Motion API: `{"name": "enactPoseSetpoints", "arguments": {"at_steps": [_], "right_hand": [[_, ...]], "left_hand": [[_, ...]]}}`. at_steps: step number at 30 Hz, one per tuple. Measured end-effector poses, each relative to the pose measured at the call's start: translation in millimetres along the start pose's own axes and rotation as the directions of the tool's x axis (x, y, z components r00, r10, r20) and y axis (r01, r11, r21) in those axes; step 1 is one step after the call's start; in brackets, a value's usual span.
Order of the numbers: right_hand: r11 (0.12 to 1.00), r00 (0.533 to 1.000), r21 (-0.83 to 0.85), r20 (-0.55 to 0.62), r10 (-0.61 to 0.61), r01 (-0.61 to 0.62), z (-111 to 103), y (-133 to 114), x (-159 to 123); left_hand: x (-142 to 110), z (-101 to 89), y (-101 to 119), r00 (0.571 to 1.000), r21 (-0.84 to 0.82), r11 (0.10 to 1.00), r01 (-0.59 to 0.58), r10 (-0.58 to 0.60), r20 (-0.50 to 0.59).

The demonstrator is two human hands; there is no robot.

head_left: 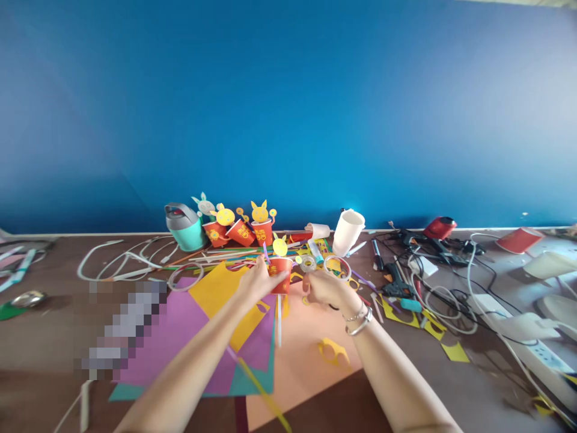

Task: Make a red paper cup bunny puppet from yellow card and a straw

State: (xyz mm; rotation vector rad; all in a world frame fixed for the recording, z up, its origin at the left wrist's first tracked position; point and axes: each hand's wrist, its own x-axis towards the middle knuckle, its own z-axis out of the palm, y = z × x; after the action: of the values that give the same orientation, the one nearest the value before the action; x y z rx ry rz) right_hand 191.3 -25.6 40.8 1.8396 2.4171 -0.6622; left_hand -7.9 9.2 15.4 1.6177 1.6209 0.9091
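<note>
My left hand (259, 278) is wrapped round a red paper cup (282, 278) with yellow print, held upright. A yellow paper animal head (280, 246) with two ears rises from the cup's rim, and a purple strip (265, 252) sticks up at its left side. A white stick (279, 322) shows below the cup. Just to the right, my right hand (323, 286) has its fingers curled together; what they hold, if anything, is hidden. Behind its fingers lies a roll of clear tape (308, 263).
Similar cup figures (261, 231) and a teal container (186, 227) stand by the blue wall, with a white cup (348, 232). Coloured paper sheets (180, 337) and yellow scraps (333, 352) lie below. To the right are a glue gun (396, 279), cables and a power strip (547, 356).
</note>
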Motion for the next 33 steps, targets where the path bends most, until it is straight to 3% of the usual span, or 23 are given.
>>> {"name": "enactPoseSetpoints", "arguments": {"at_steps": [4, 9, 12, 13, 15, 17, 19, 20, 23, 26, 29, 31, 33], "right_hand": [[0.984, 0.998, -0.178, -0.065, -0.025, 0.013, 8, -14, -5], [0.986, 0.999, -0.165, -0.047, -0.008, 0.000, 9, -17, -10], [0.993, 0.994, -0.117, -0.106, -0.030, 0.018, 9, -14, -7], [0.994, 0.991, -0.104, -0.129, -0.041, 0.028, 9, -13, -5], [0.999, 0.979, -0.038, -0.203, -0.027, 0.019, 8, -12, 0], [0.986, 0.951, 0.163, -0.308, 0.032, 0.020, 6, -11, 8], [0.876, 0.926, 0.474, -0.364, 0.103, 0.089, 5, -10, 15], [0.778, 0.927, 0.615, -0.354, 0.125, 0.130, 4, -10, 17], [0.526, 0.957, 0.831, -0.271, 0.102, 0.179, 2, -9, 19], [0.453, 0.963, 0.864, -0.267, 0.041, 0.220, -5, -8, 14], [0.520, 0.966, 0.821, -0.258, -0.030, 0.236, -13, -1, 8], [0.671, 0.969, 0.714, -0.245, -0.026, 0.199, -18, 9, 4], [0.869, 0.957, 0.485, -0.286, 0.047, 0.102, -21, 22, -1]], "left_hand": [[-3, -1.4, 1, 1.000, 0.166, 0.986, -0.020, 0.017, 0.021], [-3, -3.1, 1, 0.996, 0.384, 0.922, -0.047, 0.013, 0.090], [-4, -3.4, 3, 0.985, 0.459, 0.875, -0.152, 0.174, -0.006], [-4, -3.5, 4, 0.958, 0.467, 0.856, -0.221, 0.280, -0.060], [-7, -3.7, 9, 0.855, 0.472, 0.782, -0.407, 0.509, -0.105], [-10, -3.4, 15, 0.722, 0.440, 0.649, -0.621, 0.691, -0.001], [-14, -2.2, 20, 0.614, 0.385, 0.525, -0.759, 0.773, 0.156], [-16, -1.3, 22, 0.595, 0.381, 0.500, -0.778, 0.780, 0.193], [-20, 1.2, 25, 0.594, 0.390, 0.487, -0.781, 0.772, 0.226], [-20, 2.3, 24, 0.601, 0.361, 0.509, -0.781, 0.769, 0.217], [-19, 3.8, 22, 0.606, 0.308, 0.537, -0.785, 0.769, 0.203], [-18, 5.8, 20, 0.618, 0.269, 0.565, -0.780, 0.763, 0.191], [-17, 8.2, 18, 0.645, 0.230, 0.607, -0.761, 0.748, 0.158]]}}
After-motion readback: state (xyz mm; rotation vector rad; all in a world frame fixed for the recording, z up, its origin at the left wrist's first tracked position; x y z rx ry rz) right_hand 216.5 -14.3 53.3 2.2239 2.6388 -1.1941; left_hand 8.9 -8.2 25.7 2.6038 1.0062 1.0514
